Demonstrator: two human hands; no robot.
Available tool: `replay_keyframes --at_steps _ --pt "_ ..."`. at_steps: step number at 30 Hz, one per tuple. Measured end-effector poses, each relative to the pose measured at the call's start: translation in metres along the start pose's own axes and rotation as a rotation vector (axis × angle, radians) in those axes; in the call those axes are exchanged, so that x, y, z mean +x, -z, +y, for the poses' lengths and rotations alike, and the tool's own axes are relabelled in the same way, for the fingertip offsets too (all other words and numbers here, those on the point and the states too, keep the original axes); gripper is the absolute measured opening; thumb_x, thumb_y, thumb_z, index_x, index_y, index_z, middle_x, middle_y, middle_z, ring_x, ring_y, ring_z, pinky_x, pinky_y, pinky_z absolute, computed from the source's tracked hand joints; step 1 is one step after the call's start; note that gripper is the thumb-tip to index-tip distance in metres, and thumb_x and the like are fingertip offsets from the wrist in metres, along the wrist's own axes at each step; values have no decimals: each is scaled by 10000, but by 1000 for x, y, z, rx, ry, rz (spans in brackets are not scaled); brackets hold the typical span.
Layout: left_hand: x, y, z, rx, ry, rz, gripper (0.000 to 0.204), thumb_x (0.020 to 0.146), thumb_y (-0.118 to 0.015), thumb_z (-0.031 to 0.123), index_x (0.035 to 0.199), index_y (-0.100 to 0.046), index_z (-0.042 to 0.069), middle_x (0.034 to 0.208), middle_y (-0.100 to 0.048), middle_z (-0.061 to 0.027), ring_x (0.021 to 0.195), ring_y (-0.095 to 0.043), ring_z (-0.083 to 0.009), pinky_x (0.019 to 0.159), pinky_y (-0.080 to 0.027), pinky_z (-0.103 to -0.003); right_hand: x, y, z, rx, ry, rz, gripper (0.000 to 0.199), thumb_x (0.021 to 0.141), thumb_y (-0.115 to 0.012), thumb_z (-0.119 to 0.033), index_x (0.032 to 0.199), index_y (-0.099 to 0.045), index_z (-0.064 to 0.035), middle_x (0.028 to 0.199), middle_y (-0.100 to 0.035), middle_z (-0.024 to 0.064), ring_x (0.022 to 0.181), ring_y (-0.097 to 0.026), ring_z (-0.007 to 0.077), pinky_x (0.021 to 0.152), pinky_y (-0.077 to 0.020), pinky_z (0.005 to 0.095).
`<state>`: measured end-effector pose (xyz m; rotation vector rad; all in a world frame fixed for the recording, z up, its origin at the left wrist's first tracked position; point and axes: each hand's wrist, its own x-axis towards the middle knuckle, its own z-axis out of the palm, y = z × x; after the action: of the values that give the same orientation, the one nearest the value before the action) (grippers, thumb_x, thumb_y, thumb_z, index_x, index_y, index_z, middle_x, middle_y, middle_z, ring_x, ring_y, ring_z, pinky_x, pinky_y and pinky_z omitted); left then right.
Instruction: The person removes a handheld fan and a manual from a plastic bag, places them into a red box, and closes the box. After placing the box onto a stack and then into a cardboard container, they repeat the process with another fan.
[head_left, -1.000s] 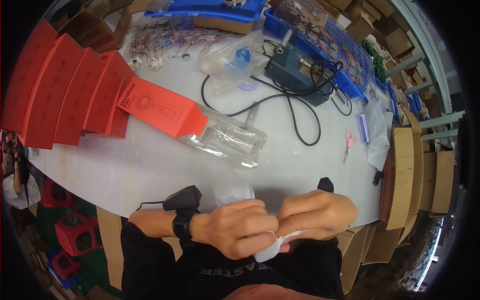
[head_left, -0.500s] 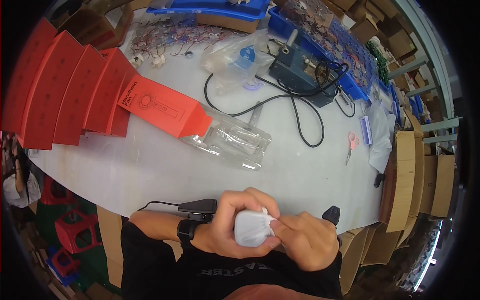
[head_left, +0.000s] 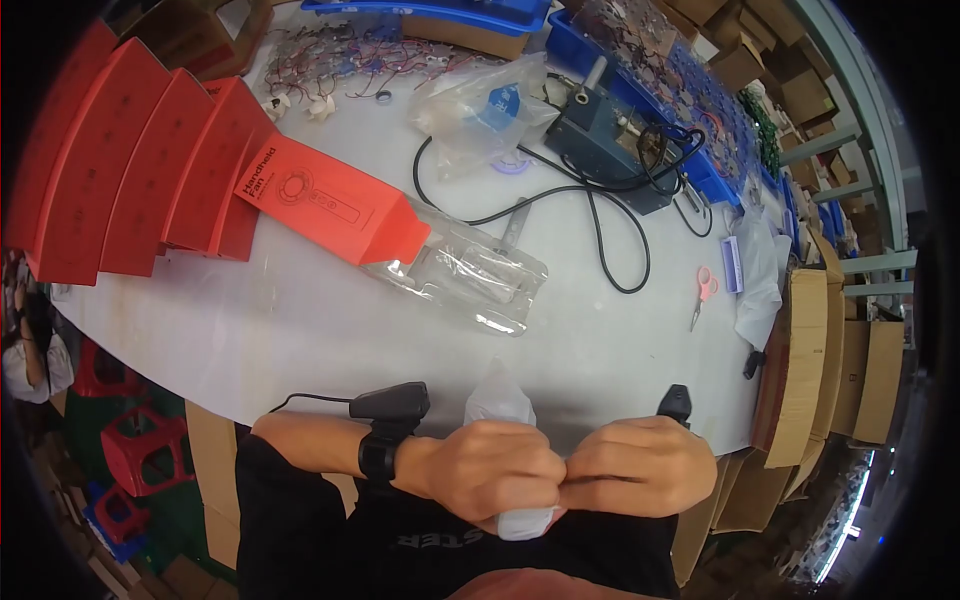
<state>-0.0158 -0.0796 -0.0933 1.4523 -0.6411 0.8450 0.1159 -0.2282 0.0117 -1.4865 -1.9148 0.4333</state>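
Note:
My left hand (head_left: 495,465) is closed around an item in a thin white plastic bag (head_left: 500,400). The bag's loose, tapering end sticks out beyond my knuckles toward the table, and a smooth white end (head_left: 525,523) shows below the fingers. What the bag wraps is mostly hidden. My right hand (head_left: 640,468) is closed too, its curled fingers pressed against the left ones; whatever it pinches is covered. Past the hands lies a clear plastic blister tray (head_left: 470,275), partly under a red printed box (head_left: 335,200) with its end flap open.
Red boxes (head_left: 135,170) stand in a row at the left. A dark metal machine with a black cable (head_left: 620,150) sits at the back. Pink scissors (head_left: 705,285) lie on the right, near cardboard cartons (head_left: 800,360). A clear bag (head_left: 475,110) rests behind the tray.
The white wrapped item has turned, so its loose bag end points away from me. My left hand has rolled over it, knuckles up. My right hand has changed from pinching to a closed fist.

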Motion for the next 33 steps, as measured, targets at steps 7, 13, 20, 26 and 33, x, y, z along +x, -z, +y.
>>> replay_keyframes --at_steps 7,13,20,26,33 --pt "-10 2 -7 197 87 -218 408 761 -758 79 1094 -533 10 983 -607 -156 619 -568 -237 545 -483 -320 -4 -6 -4 -191 -214 -3 224 670 -729 -73 871 -638 -33 838 -644 57 659 -633 196 529 -504 293" --pt "-9 -1 -7 600 -2 -195 322 768 -778 74 997 -573 -24 1128 -581 -264 705 -635 -309 587 -552 -356 -3 -10 -3 -313 -288 51 286 606 -778 -18 854 -637 -4 748 -635 93 564 -605 221 464 -466 310" --pt "1 -6 -15 403 -95 -3 404 825 -790 133 1110 -536 -1 1238 -552 -313 671 -630 -263 550 -533 -323 1 -19 2 -211 -184 196 275 670 -712 -70 934 -670 -7 812 -617 71 628 -607 193 524 -507 301" --pt "-1 3 -8 211 -72 25 643 761 -872 131 1225 -447 1 1233 -524 -386 731 -669 -325 574 -579 -365 2 -16 -1 -113 -158 96 300 674 -701 -44 968 -681 10 885 -630 112 707 -635 222 551 -521 302" --pt "-4 -3 -6 183 -115 -48 478 864 -779 152 1246 -532 4 1338 -549 -337 569 -613 -214 468 -505 -275 -9 -10 16 108 -64 27 272 717 -705 -50 979 -676 19 953 -639 124 798 -652 250 590 -533 314"
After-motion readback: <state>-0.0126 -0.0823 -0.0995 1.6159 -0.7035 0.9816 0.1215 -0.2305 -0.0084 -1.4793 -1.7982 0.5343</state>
